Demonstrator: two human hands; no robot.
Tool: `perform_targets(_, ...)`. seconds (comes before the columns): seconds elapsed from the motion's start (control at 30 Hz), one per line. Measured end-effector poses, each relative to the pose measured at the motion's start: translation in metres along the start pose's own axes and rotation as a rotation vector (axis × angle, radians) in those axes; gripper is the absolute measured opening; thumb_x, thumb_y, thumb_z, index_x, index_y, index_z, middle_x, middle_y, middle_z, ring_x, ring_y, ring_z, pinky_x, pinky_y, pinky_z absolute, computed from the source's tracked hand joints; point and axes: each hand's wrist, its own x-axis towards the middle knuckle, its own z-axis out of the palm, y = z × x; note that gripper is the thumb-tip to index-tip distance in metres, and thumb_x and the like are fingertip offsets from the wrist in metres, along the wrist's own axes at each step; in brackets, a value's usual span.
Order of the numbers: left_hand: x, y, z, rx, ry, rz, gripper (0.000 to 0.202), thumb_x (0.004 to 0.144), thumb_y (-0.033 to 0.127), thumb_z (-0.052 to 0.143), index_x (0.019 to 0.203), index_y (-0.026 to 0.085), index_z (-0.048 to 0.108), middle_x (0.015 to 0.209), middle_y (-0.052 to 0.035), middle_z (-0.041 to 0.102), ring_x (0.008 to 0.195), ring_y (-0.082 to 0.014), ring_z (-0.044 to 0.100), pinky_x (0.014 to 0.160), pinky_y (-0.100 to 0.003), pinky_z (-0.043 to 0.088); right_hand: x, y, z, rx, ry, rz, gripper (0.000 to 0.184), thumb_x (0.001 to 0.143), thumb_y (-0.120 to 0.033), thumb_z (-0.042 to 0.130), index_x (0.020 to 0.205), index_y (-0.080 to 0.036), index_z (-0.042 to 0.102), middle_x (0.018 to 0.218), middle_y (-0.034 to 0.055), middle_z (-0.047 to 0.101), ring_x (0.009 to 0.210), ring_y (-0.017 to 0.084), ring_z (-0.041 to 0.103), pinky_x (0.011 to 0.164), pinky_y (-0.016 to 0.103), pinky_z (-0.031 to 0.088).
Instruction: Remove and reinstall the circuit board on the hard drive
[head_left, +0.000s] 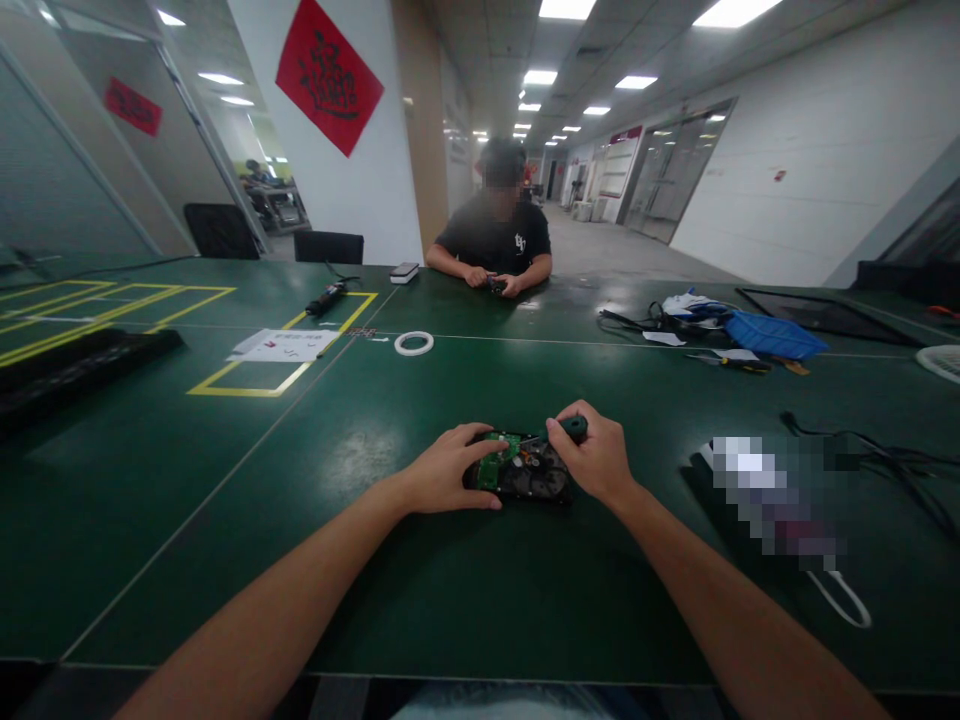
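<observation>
A black hard drive (529, 478) with a green circuit board lies flat on the green table (360, 480) in front of me. My left hand (450, 468) rests on its left edge, fingers curled around it, holding it still. My right hand (592, 455) is closed on a dark green-handled screwdriver (574, 428), its tip pointing down onto the drive's top.
Across the table a person in a black shirt (496, 240) sits handling a small object. A white tape ring (414, 343), a paper sheet (283, 345) in a yellow-taped box, a blue tray (776, 335) with cables at right, and a blurred object (780, 495) near my right arm.
</observation>
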Motion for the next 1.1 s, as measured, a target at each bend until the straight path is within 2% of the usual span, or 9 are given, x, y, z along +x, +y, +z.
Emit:
perform_targets(0.37,0.0,-0.001,0.0,-0.036,0.015,-0.002,0.088,0.075,0.071,0.074,0.15,0.034,0.047,0.154,-0.0122,0.04,0.14,-0.0378,0.041,0.114,-0.055,0.037,0.007,-0.002,0.001,-0.039,-0.003,0.019,0.018,0.088,-0.039,0.063,0.081,-0.022,0.061,0.069,0.0002,0.064,0.061,0.016,0.058,0.06,0.028,0.042)
perform_targets(0.47,-0.001,-0.002,-0.002,-0.067,0.005,0.0,0.085,0.076,0.07,0.074,0.149,0.035,0.048,0.154,-0.0113,0.041,0.14,-0.0378,0.041,0.114,-0.055,0.036,0.021,-0.008,0.008,-0.011,-0.002,-0.013,0.013,0.085,-0.033,0.063,0.092,-0.022,0.062,0.085,0.0037,0.07,0.068,0.017,0.063,0.065,0.029,0.047)
perform_targets(0.53,-0.001,-0.002,-0.003,-0.09,-0.006,-0.002,0.083,0.078,0.07,0.073,0.149,0.035,0.049,0.155,-0.0107,0.04,0.14,-0.0372,0.041,0.115,-0.055,0.036,0.031,-0.013,0.015,0.082,-0.028,-0.013,0.017,0.087,-0.03,0.061,0.102,-0.022,0.06,0.095,0.0047,0.072,0.069,0.016,0.067,0.068,0.029,0.049)
perform_targets(0.7,0.0,-0.005,-0.005,-0.138,-0.001,-0.006,0.082,0.075,0.069,0.076,0.146,0.035,0.052,0.153,-0.01,0.041,0.14,-0.0362,0.041,0.116,-0.054,0.035,0.037,-0.019,0.028,0.253,-0.065,0.037,0.027,0.095,-0.038,0.059,0.117,-0.023,0.055,0.084,-0.0004,0.071,0.071,0.015,0.072,0.073,0.028,0.053)
perform_targets(0.77,0.0,-0.006,-0.004,-0.152,0.003,-0.007,0.082,0.074,0.068,0.077,0.144,0.035,0.054,0.152,-0.0105,0.042,0.14,-0.036,0.042,0.115,-0.054,0.036,0.031,-0.018,0.026,0.305,-0.061,0.05,0.035,0.1,-0.042,0.051,0.128,-0.023,0.052,0.084,0.0004,0.071,0.073,0.016,0.072,0.068,0.027,0.053)
perform_targets(0.87,0.001,-0.006,-0.004,-0.17,0.016,-0.009,0.08,0.072,0.067,0.08,0.142,0.034,0.056,0.152,-0.0108,0.042,0.139,-0.0361,0.042,0.115,-0.055,0.036,0.023,-0.014,0.02,0.383,-0.098,0.034,0.042,0.106,-0.042,0.032,0.139,-0.022,0.047,0.095,0.0046,0.072,0.072,0.015,0.071,0.057,0.025,0.051)
perform_targets(0.93,0.001,-0.006,-0.003,-0.181,0.022,-0.013,0.079,0.071,0.066,0.081,0.14,0.034,0.057,0.153,-0.0111,0.041,0.14,-0.0366,0.042,0.114,-0.055,0.037,0.02,-0.012,0.019,0.341,-0.084,0.007,0.042,0.106,-0.042,0.032,0.139,-0.022,0.048,0.097,0.0053,0.072,0.075,0.016,0.072,0.062,0.027,0.053)
perform_targets(1.03,0.0,-0.005,-0.003,-0.192,0.031,-0.021,0.079,0.07,0.065,0.082,0.138,0.033,0.058,0.152,-0.0119,0.041,0.139,-0.0362,0.042,0.114,-0.055,0.037,0.02,-0.01,0.023,0.199,0.017,-0.009,0.037,0.104,-0.042,0.044,0.134,-0.022,0.052,0.089,0.0034,0.073,0.081,0.018,0.073,0.08,0.033,0.055)
perform_targets(1.1,-0.001,-0.004,-0.003,-0.194,0.039,-0.024,0.079,0.071,0.065,0.082,0.138,0.032,0.058,0.151,-0.012,0.041,0.139,-0.0359,0.043,0.114,-0.054,0.038,0.019,-0.01,0.028,0.128,0.058,-0.018,0.034,0.102,-0.043,0.049,0.128,-0.023,0.054,0.089,0.0038,0.074,0.084,0.021,0.073,0.086,0.036,0.054)
